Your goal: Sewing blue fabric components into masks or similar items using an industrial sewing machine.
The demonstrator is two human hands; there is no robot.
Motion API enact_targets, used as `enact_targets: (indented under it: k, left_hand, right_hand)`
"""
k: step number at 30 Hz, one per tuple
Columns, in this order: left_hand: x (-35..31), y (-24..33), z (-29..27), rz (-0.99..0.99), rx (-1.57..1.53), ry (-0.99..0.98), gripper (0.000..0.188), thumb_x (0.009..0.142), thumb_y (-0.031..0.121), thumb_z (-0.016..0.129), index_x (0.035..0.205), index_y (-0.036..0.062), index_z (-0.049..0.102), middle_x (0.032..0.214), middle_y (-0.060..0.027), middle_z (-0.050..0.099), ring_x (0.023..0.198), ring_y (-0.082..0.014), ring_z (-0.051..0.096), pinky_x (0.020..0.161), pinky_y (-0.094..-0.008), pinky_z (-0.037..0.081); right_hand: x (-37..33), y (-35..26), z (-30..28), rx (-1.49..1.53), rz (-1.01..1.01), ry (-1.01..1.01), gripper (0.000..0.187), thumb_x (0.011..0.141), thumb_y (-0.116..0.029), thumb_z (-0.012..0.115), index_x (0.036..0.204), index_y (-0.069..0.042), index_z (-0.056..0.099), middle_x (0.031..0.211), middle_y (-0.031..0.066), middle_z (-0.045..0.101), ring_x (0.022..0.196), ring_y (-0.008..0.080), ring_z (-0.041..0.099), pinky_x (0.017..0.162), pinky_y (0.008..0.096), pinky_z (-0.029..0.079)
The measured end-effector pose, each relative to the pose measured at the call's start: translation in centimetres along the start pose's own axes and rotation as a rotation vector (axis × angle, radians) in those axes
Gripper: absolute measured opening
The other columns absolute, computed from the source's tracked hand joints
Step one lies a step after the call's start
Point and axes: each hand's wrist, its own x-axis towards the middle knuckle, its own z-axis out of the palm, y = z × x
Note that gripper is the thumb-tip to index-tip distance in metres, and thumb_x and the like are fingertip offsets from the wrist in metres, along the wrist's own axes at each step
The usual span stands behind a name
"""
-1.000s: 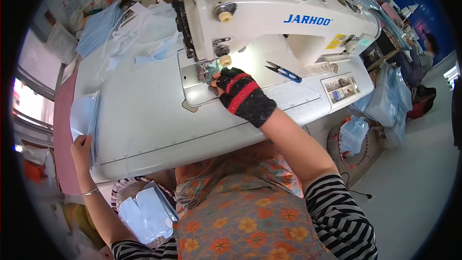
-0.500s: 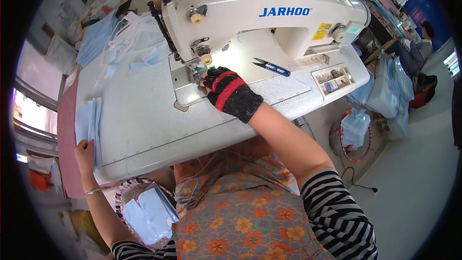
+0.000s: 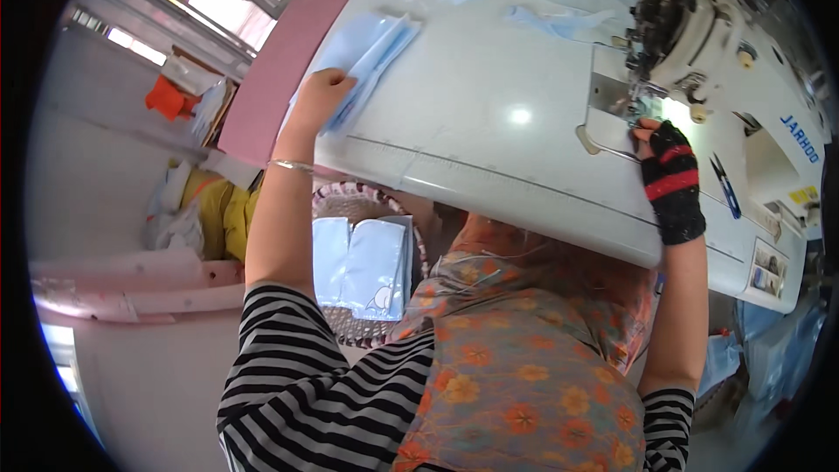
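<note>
My bare left hand (image 3: 325, 98) pinches the near edge of a stack of folded light-blue fabric pieces (image 3: 377, 42), which lies at the left side of the white sewing table (image 3: 472, 114). My right hand (image 3: 673, 179) wears a black fingerless glove with red stripes. Its fingertips are drawn together beside the presser foot of the white sewing machine (image 3: 730, 44); what they hold is too small to make out. Blue-handled thread snips (image 3: 725, 185) lie on the machine bed, just right of the glove.
Loose light-blue scraps (image 3: 559, 22) lie at the back of the table. Below its front edge, a round woven basket (image 3: 350, 332) holds folded light-blue pieces. A pink surface (image 3: 275, 70) adjoins the table on the left. A small parts tray (image 3: 769, 268) is set in at the right.
The view has swung left, so the machine now stands at the right side. My left hand remains at the fabric stack and my right hand at the presser foot.
</note>
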Motion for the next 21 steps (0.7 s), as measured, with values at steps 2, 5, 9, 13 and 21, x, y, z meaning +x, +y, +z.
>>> enact_targets:
  k: [2, 5, 9, 13, 21]
  left_hand:
    - [-0.1, -0.8, 0.2, 0.016, 0.039, 0.017, 0.026, 0.085, 0.022, 0.066, 0.097, -0.0019, 0.069, 0.081, -0.0179, 0.067, 0.076, -0.027, 0.064, 0.074, -0.038, 0.05]
    - [-0.5, 0.3, 0.3, 0.207, 0.177, 0.111, 0.027, 0.084, 0.014, 0.063, 0.108, 0.0015, 0.067, 0.084, -0.0179, 0.067, 0.077, -0.0297, 0.064, 0.074, -0.0398, 0.05]
    - [-2.2, 8.1, 0.5, 0.527, 0.281, 0.115, 0.044, 0.08, 0.007, 0.057, 0.124, 0.0096, 0.062, 0.104, -0.0188, 0.068, 0.088, -0.0381, 0.065, 0.08, -0.0472, 0.053]
    - [-6.6, 16.6, 6.3, 0.84, 0.076, -0.146, 0.049, 0.081, 0.007, 0.053, 0.129, -0.0014, 0.055, 0.099, -0.0226, 0.065, 0.09, -0.0385, 0.064, 0.083, -0.048, 0.051]
    - [-10.5, 23.2, 12.3, 0.817, -0.003, -0.506, 0.032, 0.089, 0.028, 0.059, 0.099, -0.0025, 0.061, 0.095, -0.0226, 0.065, 0.086, -0.0411, 0.063, 0.081, -0.0477, 0.051]
  right_hand:
    - [0.5, -0.2, 0.3, -0.016, 0.008, -0.042, 0.017, 0.086, 0.002, 0.062, 0.1, -0.005, 0.07, 0.11, 0.0143, 0.068, 0.104, 0.0314, 0.064, 0.091, 0.0378, 0.05]
    - [0.4, -0.1, 0.2, -0.032, 0.015, -0.057, 0.017, 0.086, 0.002, 0.062, 0.1, -0.004, 0.07, 0.11, 0.0146, 0.068, 0.104, 0.0316, 0.064, 0.092, 0.038, 0.05]
    - [0.3, -0.7, 0.0, -0.003, 0.008, -0.028, 0.017, 0.086, 0.003, 0.062, 0.1, -0.004, 0.07, 0.11, 0.0147, 0.068, 0.105, 0.032, 0.064, 0.093, 0.0383, 0.05]
    - [0.2, -1.2, -0.2, -0.07, 0.014, -0.034, 0.018, 0.087, 0.003, 0.06, 0.099, -0.004, 0.071, 0.11, 0.0141, 0.069, 0.103, 0.0317, 0.065, 0.09, 0.0379, 0.051]
    - [-2.8, -6.3, -0.4, -0.087, -0.045, -0.13, 0.028, 0.081, 0.001, 0.061, 0.108, -0.006, 0.066, 0.122, 0.0155, 0.063, 0.113, 0.036, 0.059, 0.097, 0.0455, 0.048]
